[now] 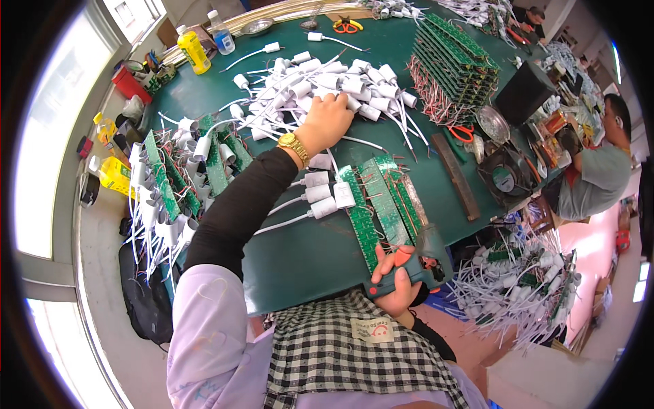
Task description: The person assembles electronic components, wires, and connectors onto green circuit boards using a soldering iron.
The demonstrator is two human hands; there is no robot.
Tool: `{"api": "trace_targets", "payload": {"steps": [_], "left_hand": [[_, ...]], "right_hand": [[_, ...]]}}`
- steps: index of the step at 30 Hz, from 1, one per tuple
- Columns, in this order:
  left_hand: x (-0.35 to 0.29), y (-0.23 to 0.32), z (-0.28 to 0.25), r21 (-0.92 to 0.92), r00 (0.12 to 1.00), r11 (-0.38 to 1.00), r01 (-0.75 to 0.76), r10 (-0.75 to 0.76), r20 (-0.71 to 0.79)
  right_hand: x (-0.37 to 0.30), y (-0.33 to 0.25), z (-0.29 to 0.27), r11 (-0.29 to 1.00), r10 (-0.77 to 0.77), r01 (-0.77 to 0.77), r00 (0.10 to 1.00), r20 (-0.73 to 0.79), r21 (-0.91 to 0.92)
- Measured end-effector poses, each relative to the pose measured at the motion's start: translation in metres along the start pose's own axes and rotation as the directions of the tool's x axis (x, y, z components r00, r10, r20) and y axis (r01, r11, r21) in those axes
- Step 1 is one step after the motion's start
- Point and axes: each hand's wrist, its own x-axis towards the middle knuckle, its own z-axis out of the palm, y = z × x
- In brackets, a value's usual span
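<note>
Black-and-white checked apron [306,347] is seen closest to the lens, below the edge of a green table [279,273]. At far left, a heap of wired circuit boards [161,176] is crowded against the table's side. Farther in, white cylindrical parts [302,88] with trailing leads are piled loosely at the table's centre. They are judged light, with stiff, smooth shells that could slip and roll; each is best gripped by its barrel, since strain may be put on the joints if a lead is pulled. Onto the pile's near edge the left hand [328,121] is laid, knuckles up and fingers curled, with cylinders directly beyond and beside the fingertips; whether one is pinched beneath cannot be told. Below it, a short row of cylinders [319,193] is set out, and one white piece [344,195] is perched at the left edge of a group of green boards [385,211]. These are judged thin, rigid and fragile, to be handled by the rims. At their lower right, a teal hand tool [430,249] is held in the right hand [398,293], thumb and fingers closed about the handle; it is judged the heaviest item here.
</note>
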Motion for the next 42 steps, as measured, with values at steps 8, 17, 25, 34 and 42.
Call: {"api": "trace_targets", "payload": {"steps": [8,17,25,34,42], "left_hand": [[-0.034,-0.012,-0.062,-0.649,0.759,0.713,-0.267,-0.259,-0.597],[-0.14,0.063,-0.136,-0.631,0.923,0.722,-0.285,0.03,-0.383],[-0.156,0.091,-0.067,-0.694,0.977,0.704,-0.147,-0.006,-0.213],[-0.159,0.105,-0.052,-0.661,0.942,0.737,0.144,-0.307,-0.138],[-0.156,0.111,-0.046,-0.734,0.92,0.653,0.189,-0.379,-0.1]], "right_hand": [[-0.001,0.001,-0.006,1.0,0.016,-0.016,0.997,0.07,0.008],[0.001,0.004,-0.005,1.0,0.007,-0.008,0.999,0.051,0.016],[0.002,0.0,-0.008,0.996,0.055,-0.049,0.996,0.072,-0.078],[-0.004,-0.01,-0.01,0.991,0.102,-0.084,0.976,0.19,-0.102],[-0.005,-0.05,-0.02,0.885,0.323,-0.158,0.886,0.333,-0.438]]}}
